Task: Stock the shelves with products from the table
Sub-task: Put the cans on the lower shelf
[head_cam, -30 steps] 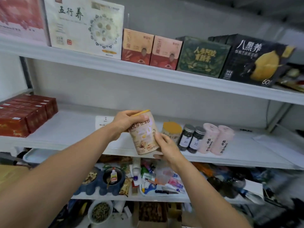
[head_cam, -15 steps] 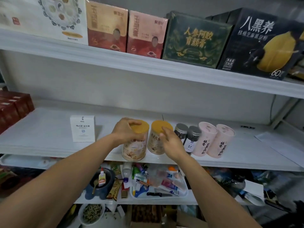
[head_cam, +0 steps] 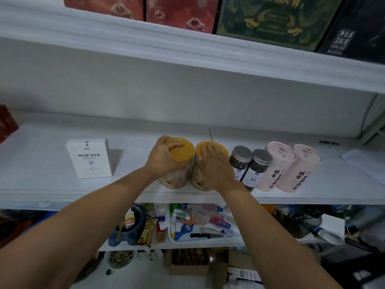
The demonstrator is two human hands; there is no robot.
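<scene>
Two yellow-lidded canisters stand side by side near the front of the middle white shelf (head_cam: 52, 184). My left hand (head_cam: 164, 158) is wrapped around the left canister (head_cam: 181, 152) from its left side and top. My right hand (head_cam: 214, 165) lies flat against the front of the right canister (head_cam: 216, 148), fingers on its lid. To their right stand two small dark jars with grey lids (head_cam: 250, 163) and two pink tubes (head_cam: 289, 165). A white box (head_cam: 89, 158) stands to the left.
The upper shelf (head_cam: 187, 51) carries red, green and black boxes. A red box (head_cam: 7, 122) sits at the far left. The lower shelf (head_cam: 208, 240) is cluttered with small items and a tray. A sheet of paper (head_cam: 364, 163) lies at right.
The canister went from being held in the air to standing on the middle shelf beside the other yellow-lidded one. My right hand shifted onto the right canister. The view moved closer.
</scene>
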